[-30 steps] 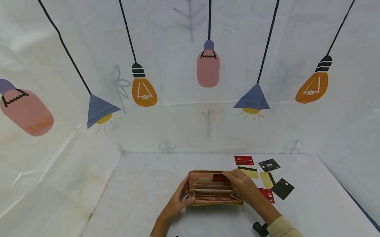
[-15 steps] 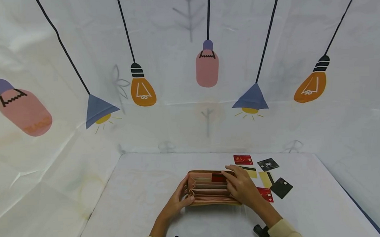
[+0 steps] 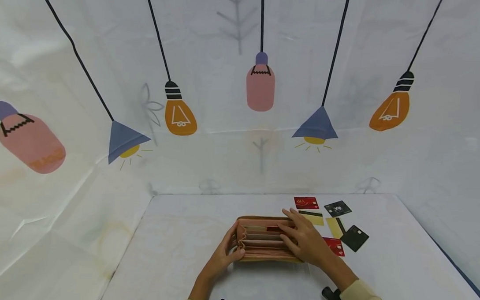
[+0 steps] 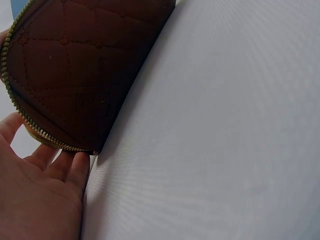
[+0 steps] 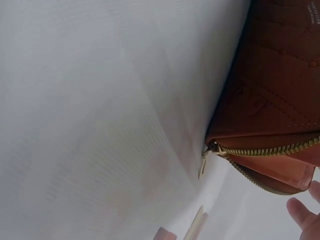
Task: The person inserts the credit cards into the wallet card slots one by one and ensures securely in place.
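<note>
A brown zip-around wallet stands spread open on the white table, its pink compartments facing up. My left hand grips the wallet's left end, thumb on the near side and fingers on the far side. Only a thin strip of a dark red card shows above a slot near the back. My right hand is over the wallet's right end, fingers spread, one fingertip at that card. In the left wrist view the quilted leather and gold zip show. The right wrist view shows the zip pull hanging down.
Right of the wallet lie a red VIP card, a black VIP card, yellow striped cards, a dark card and another red card. A white sheet with printed lamps hangs behind the white table.
The red card has sunk deeper into its slot. My right hand has let go of the card's edge, spread its fingers and moved slightly. My left hand keeps its grip on the wallet.
</note>
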The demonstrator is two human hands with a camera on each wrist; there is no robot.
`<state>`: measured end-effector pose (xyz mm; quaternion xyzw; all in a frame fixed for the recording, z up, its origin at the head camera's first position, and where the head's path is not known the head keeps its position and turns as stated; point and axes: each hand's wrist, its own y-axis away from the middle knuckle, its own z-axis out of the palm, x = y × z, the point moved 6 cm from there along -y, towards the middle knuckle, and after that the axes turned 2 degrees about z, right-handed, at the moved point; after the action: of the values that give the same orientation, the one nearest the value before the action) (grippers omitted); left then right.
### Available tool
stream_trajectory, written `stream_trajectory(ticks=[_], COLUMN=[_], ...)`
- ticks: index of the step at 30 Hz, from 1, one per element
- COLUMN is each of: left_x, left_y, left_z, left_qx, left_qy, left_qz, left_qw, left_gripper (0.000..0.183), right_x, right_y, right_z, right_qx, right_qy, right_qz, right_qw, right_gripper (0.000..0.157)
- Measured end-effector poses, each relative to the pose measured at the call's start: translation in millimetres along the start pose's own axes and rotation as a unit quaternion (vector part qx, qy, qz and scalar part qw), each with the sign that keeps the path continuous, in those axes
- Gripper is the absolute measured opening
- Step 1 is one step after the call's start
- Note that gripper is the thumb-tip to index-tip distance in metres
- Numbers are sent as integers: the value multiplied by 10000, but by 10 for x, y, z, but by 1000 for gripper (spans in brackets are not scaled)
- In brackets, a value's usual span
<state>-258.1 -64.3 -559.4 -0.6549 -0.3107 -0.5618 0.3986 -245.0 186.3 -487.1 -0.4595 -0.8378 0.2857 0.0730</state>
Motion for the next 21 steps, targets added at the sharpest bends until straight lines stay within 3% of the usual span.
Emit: stream_trajectory(ticks=[12,21], left_x=[-13,-15], left_y=[8,6], left_z=[-1,1], left_qx=[-28,-132], left_qy=[-41,-69], left_qz=[-111,32], left_qw=[9999,9999], left_gripper=[81,81], right_x=[36,80], right_y=[44,85], right_z=[61,100], right_qx=[-222,-413], right_qy=[-72,-838], right_qz=[221,794], right_qw=[9995,9925], right_gripper=[37,34])
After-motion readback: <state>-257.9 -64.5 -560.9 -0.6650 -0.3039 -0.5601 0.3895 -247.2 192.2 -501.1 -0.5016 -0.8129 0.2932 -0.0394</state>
